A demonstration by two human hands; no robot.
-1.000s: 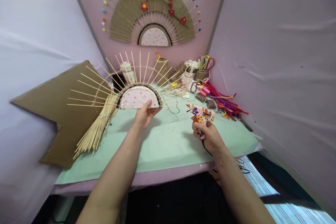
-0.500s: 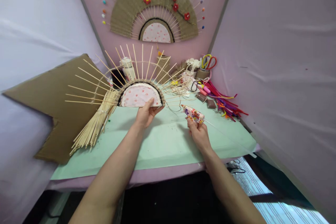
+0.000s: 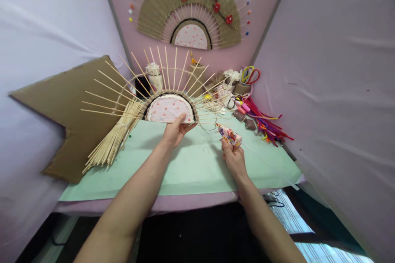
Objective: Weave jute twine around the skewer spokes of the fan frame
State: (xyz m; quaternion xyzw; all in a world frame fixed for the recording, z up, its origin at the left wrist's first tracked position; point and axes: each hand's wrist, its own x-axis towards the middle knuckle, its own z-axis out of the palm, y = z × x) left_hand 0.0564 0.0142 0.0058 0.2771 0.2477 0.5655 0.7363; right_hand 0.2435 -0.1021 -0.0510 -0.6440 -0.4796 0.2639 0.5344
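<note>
My left hand [image 3: 176, 131] pinches the lower right edge of a half-round fan frame [image 3: 163, 107], thumb on its pink dotted front. Thin wooden sticks [image 3: 175, 65] spread out from its curved rim, and a strand of twine [image 3: 125, 86] arcs across them. In my right hand [image 3: 233, 157] is a glue gun [image 3: 229, 134] with a flowery pattern, its tip pointing up and left close to the lowest right-hand sticks. Whether the tip touches a stick I cannot tell. A long clear glue stick [image 3: 262, 158] trails from the gun's back.
A finished fan [image 3: 191, 8] with red flowers hangs on the back wall. Bundled sticks [image 3: 114, 139] and a cardboard sheet [image 3: 61, 111] lie at left. Pipe cleaners [image 3: 268, 125], a twine roll [image 3: 196, 78], a white bottle [image 3: 154, 76] and scissors [image 3: 251, 74] sit toward the back.
The whole view has shifted slightly, so most things appear a little further right. Both hands keep their grips, and the glue gun stays by the fan frame's right side.
</note>
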